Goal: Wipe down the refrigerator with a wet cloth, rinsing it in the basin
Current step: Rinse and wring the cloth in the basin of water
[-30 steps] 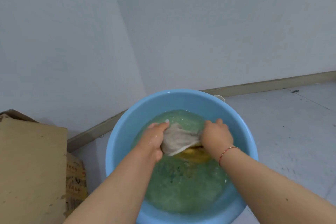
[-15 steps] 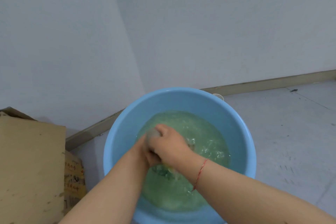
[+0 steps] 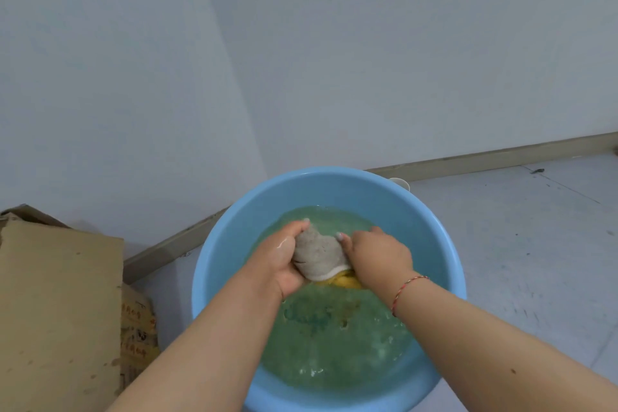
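Since half a second ago my hands have pulled apart again: they were bunched together over the water, now the cloth [image 3: 319, 256] is stretched out between them, same pose as a second back. Scrub stroke, opening half.

Left hand [image 3: 279, 261] grips the left end of the cloth, fingers curled over the far edge, thumb side near. Right hand [image 3: 378, 252] pinches the right end, fingers wrapped round it, knuckles up. Both clamped on fabric, nothing loose.

Cloth: grey face up, white hem, yellow underside showing at its near-right edge. It sits just above or at the waterline in the middle of the blue basin [image 3: 234, 237]; can't tell whether the yellow part is dipping in. Water is greenish, cloudy, rippled and bubbly on the near side. Basin is on the floor in the room corner, cardboard box [image 3: 60, 311] just to its left, a small white object [image 3: 399, 182] peeking out behind the far rim. Refrigerator not in view.

Stage, as I read it: mid-rinse, wringing not done, wiping to follow.

Risks from here:
- Water level is fairly high. Hard strokes slosh it over the near rim onto the floor, and toward the box on the left, which would soak.
- Lifting the cloth out unwrung means drips across the floor and a streaky wipe.
- Water already looks dirty; more rinsing in it may just put grime back in the cloth.
- Leaning on the rim could tip the basin.
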The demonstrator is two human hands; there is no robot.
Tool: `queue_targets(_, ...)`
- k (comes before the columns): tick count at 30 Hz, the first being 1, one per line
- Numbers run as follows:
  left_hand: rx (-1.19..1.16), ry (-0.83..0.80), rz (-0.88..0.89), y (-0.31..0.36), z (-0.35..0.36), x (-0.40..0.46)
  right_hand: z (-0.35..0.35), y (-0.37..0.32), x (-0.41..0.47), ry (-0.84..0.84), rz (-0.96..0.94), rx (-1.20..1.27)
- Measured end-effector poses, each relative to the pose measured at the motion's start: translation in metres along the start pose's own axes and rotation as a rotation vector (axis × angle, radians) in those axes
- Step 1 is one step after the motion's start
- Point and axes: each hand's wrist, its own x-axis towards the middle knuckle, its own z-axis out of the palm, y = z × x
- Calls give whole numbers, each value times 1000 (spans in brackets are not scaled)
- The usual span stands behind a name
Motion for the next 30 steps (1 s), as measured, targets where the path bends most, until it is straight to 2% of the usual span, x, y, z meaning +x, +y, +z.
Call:
queue_targets(1, 46, 8, 14, 2, -3, -4, 1, 6, 1, -29, 44, -104)
queue_targets(3, 273, 128, 55, 2, -14, -2, 3, 14, 2, -90, 52, -321)
queue_targets(6, 903, 236, 78, 0, -32, -2, 15, 16, 0, -345, -26, -411)
queue_targets(9, 1606, 208, 253, -6, -28, 3, 34, 11, -7, -487, -170, -441)
queue_targets(11, 1901, 120, 396, -8, -23, 2, 28, 2, -7, -442, -310, -448)
queue_targets(12, 1954, 53, 456, -8, -22, 0, 18, -4, -7, -405, -378, -429)
queue_targets(13, 1935, -40, 512, -9, -22, 1, 5, -10, -7, -358, -436, -384)
queue_targets(14, 1821, -133, 527, -10, -22, 1, -11, -16, -8, -311, -481, -306)
queue_targets(15, 1645, -204, 517, -10, -21, -2, -28, -20, -8, -258, -514, -195)
queue_targets(17, 1279, -241, 511, -11, -20, -5, -61, -23, -11, -122, -550, 89)
queue_targets(19, 991, -251, 534, -8, -16, -8, -83, -16, -11, -24, -494, 429)
queue_targets(21, 766, -296, 534, -3, -10, -11, -92, -2, -3, -3, -340, 834)
queue_targets(25, 235, -307, 437, 5, 6, -14, -65, 17, 12, -122, 25, 1409)
queue_targets(27, -55, -315, 380, 10, 13, -15, -44, 17, 7, -304, 144, 1577)
queue_targets(29, -317, -393, 303, 13, 18, -18, -32, 9, -7, -507, 121, 1590)
queue_targets(30, -404, -451, 260, 13, 20, -19, -32, 3, -14, -553, 59, 1559)
